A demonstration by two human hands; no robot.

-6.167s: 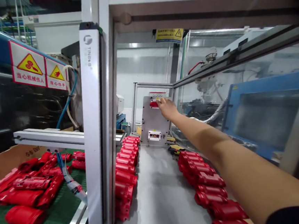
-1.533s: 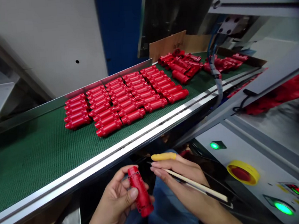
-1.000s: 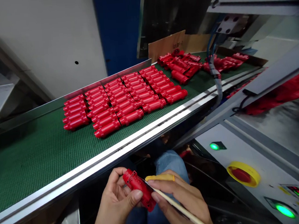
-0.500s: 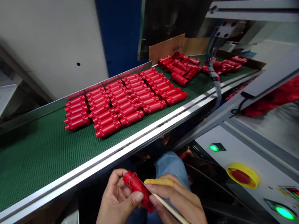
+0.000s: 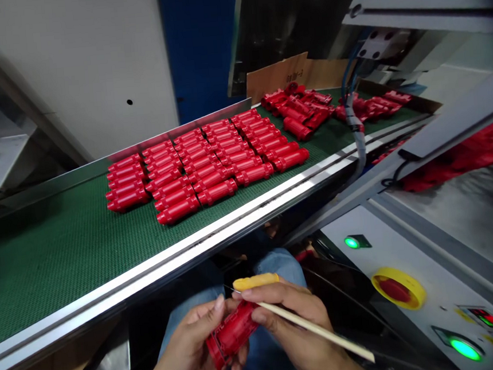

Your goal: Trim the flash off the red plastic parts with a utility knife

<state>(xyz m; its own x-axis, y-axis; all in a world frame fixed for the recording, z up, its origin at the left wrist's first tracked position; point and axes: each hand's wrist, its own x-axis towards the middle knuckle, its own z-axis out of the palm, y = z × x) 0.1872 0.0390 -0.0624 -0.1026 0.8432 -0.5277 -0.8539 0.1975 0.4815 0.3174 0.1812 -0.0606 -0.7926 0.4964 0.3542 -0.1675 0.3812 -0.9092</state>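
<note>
My left hand (image 5: 193, 342) is closed around a red plastic cylindrical housing (image 5: 231, 335), which lies tilted across the fingers with its moulded, cut-out side showing. My right hand (image 5: 299, 324) pinches a slim tool (image 5: 319, 329) with a pale stick-like handle and a fine metal tip. That tip extends past the upper end of the housing; whether it touches the plastic I cannot tell. A yellow finger cot (image 5: 257, 281) covers one finger of the right hand. The right fingertips rest against the housing's upper end. Both hands are above my lap, in front of the conveyor.
Rows of similar red housings (image 5: 215, 170) lie on the green conveyor belt (image 5: 62, 247). Loose red parts (image 5: 300, 108) are heaped farther right beside cardboard (image 5: 278, 75). A metal rail (image 5: 151, 279) edges the belt. At right stands a control panel with a red-and-yellow button (image 5: 397, 288).
My left hand has turned the red housing, so its upper end now points right instead of left. My right hand has shifted slightly up, and the tool handle lies flatter.
</note>
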